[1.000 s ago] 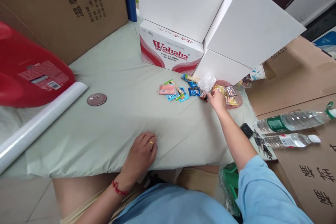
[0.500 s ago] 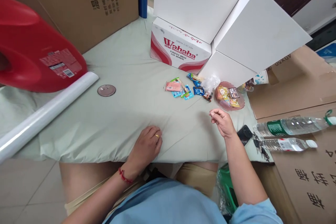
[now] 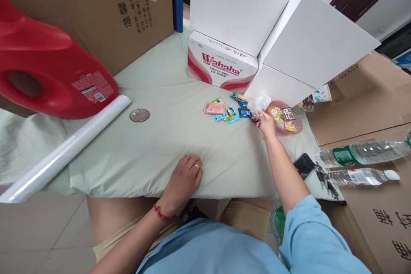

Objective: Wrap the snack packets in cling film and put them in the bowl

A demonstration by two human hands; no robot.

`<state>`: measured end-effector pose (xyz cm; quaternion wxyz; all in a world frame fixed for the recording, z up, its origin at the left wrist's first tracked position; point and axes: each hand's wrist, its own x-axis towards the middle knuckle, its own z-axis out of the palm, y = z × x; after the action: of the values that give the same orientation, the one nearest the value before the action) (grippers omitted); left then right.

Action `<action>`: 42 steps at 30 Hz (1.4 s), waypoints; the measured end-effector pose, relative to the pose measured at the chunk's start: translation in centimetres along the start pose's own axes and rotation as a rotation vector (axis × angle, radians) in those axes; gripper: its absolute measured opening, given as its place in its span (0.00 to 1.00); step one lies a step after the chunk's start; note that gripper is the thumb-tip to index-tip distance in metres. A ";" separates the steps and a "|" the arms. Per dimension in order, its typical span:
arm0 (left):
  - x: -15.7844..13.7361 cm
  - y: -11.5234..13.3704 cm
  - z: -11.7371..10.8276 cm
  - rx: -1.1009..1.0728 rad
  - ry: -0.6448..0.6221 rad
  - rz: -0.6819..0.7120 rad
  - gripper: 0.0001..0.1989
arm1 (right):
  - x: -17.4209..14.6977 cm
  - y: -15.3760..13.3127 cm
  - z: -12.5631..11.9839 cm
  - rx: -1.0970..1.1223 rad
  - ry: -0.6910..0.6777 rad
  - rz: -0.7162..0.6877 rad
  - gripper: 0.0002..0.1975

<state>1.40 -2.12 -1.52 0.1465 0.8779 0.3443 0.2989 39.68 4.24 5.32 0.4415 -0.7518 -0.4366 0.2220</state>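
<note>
My left hand point(image 3: 186, 176) rests palm down on the pale green cloth near the table's front edge, fingers lying loosely and nothing held. Reaching forward, my right hand point(image 3: 267, 126) has its fingers drawn together beside a crumpled clear plastic bag point(image 3: 258, 102). The fingertips cover most of a small dark snack packet; whether they grip it is hidden. Just right of that hand stands a pink glass bowl point(image 3: 298, 129) with several wrapped snacks. To its left lie a blue packet point(image 3: 245, 113) and a pink packet point(image 3: 214, 108) on other small packets.
A round metal lid point(image 3: 139, 114) and a white roll point(image 3: 70, 147) lie leftward, by a red jug point(image 3: 58, 64). A Wahaha carton point(image 3: 221, 62) and white boxes point(image 3: 317, 30) stand behind. Rightward are a black case point(image 3: 304, 165), keys point(image 3: 324, 180) and two water bottles point(image 3: 369, 154).
My right hand has moved forward from the bare cloth to the plastic bag and packets. The left hand has stayed on the cloth. The whole view has shifted slightly.
</note>
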 end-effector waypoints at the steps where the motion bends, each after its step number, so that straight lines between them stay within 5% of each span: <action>1: 0.0 0.1 0.0 -0.006 0.002 0.001 0.09 | -1.2 -0.3 -0.4 0.081 0.037 -0.015 0.36; 4: 0.1 0.1 0.0 -0.035 0.010 -0.003 0.10 | -6.4 -0.8 -1.5 0.329 0.087 -0.054 0.26; 9: -0.1 -0.3 -0.3 -0.179 0.087 -0.072 0.09 | -15.6 0.1 -0.5 0.360 0.174 0.127 0.19; 15: -0.3 1.8 -1.7 -0.484 0.169 -0.329 0.09 | -21.0 0.1 -0.8 0.713 0.160 0.174 0.10; 19: 0.1 5.4 -1.4 -0.760 0.114 -0.290 0.20 | -22.1 -1.0 -0.9 0.812 0.095 0.180 0.07; 25: 2.2 8.7 0.3 -0.889 0.028 -0.198 0.52 | -23.0 -3.8 1.2 0.895 -0.084 0.167 0.09; 31: 2.7 6.5 -0.9 -1.191 -0.163 -0.603 0.18 | -22.8 -4.2 0.4 0.857 -0.015 0.166 0.07; 34: 2.1 5.1 -1.8 -1.331 -0.164 -0.767 0.17 | -22.6 -3.1 -0.8 0.870 0.057 0.187 0.05; 38: 1.3 3.8 -2.4 -1.387 -0.003 -0.915 0.19 | -22.6 -1.4 -1.6 0.830 0.060 0.189 0.06; 42: 0.4 2.1 -3.5 -1.312 0.113 -1.002 0.20 | -21.4 0.2 -1.4 0.452 0.019 0.213 0.08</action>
<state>0.51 -3.19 2.32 0.7275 0.3404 0.4571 0.3820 29.67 -14.71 4.72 0.5765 -0.6778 -0.2900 0.3524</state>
